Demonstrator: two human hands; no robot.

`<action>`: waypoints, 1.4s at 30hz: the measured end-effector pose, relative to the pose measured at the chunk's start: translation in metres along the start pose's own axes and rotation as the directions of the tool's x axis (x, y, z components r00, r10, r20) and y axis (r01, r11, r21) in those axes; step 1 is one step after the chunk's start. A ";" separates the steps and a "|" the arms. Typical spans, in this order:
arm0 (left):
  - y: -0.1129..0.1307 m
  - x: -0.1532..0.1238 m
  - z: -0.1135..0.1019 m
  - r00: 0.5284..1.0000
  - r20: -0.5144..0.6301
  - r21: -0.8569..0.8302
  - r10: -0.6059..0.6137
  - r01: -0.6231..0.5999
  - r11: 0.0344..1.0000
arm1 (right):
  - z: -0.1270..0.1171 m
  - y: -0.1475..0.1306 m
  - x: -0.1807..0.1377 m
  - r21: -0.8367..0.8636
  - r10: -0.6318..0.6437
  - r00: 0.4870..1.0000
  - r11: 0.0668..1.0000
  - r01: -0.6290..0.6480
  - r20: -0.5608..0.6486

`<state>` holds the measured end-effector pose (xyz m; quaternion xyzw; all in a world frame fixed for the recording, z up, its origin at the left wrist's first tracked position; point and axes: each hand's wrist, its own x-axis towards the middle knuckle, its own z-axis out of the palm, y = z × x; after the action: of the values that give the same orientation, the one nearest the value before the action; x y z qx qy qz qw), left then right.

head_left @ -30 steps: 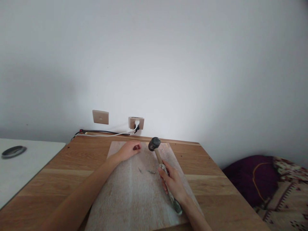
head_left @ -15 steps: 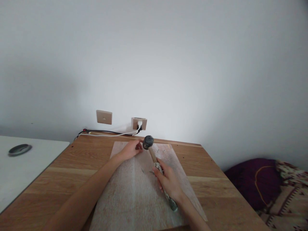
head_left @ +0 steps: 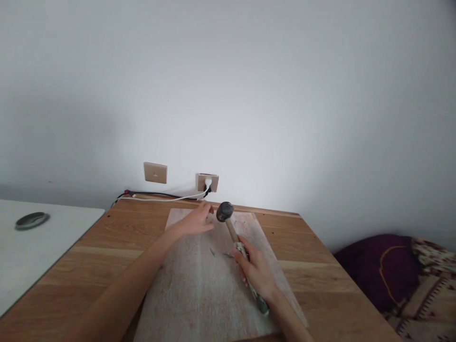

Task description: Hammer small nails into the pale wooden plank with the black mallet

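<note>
My right hand (head_left: 255, 267) is wrapped round the handle of a mallet (head_left: 225, 212) with a dark, rounded head. The mallet slants up to the left above a pale, worn board (head_left: 192, 294). My left hand (head_left: 197, 219) is over the far part of the board, thumb and fingers apart, with nothing visible between them. The mallet's head is just right of its fingertips. Small thin pieces that look like nails (head_left: 228, 255) lie on the board by my right hand. A few more small marks or nails show near the board's far right corner.
The board lies on a wooden table (head_left: 96, 270) against a white wall. Cables (head_left: 167, 199) run along the table's back edge to a wall socket (head_left: 207, 183). At left, a white surface bears a dark oval dish (head_left: 32, 220). Purple and patterned cloth (head_left: 381, 266) lies at right.
My left hand's fingers have spread apart from a closer curl. The mallet and my right hand have shifted slightly right, away from the left fingertips.
</note>
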<state>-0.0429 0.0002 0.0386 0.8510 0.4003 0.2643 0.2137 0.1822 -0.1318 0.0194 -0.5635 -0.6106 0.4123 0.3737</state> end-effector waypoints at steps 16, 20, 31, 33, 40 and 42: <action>0.045 -0.001 0.001 0.925 0.312 -0.048 0.218 -0.213 0.976 | -0.011 0.004 0.002 0.095 -0.020 0.989 0.995 0.035 -0.149; -0.004 0.005 -0.023 0.986 0.129 -0.039 0.106 -0.102 0.994 | -0.010 0.001 0.001 0.115 -0.024 0.989 0.993 0.041 -0.144; -0.036 0.001 -0.016 0.988 0.152 0.056 0.027 -0.036 0.998 | -0.006 0.003 0.002 0.126 0.005 0.991 0.992 0.012 -0.137; -0.034 0.002 -0.016 0.986 0.163 0.065 0.023 -0.034 0.997 | -0.005 0.003 0.001 0.125 0.005 0.992 0.992 0.011 -0.129; -0.034 0.001 -0.017 0.985 0.174 0.044 0.001 -0.008 0.999 | -0.005 0.004 -0.001 0.116 -0.003 0.995 0.993 0.015 -0.103; -0.034 0.000 -0.018 0.985 0.175 0.047 0.001 -0.010 0.999 | -0.005 0.006 -0.001 0.115 -0.004 0.995 0.993 0.016 -0.100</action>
<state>-0.0731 0.0230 0.0328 0.8769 0.3838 0.1795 0.2272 0.1893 -0.1326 0.0161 -0.5578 -0.5690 0.4166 0.4377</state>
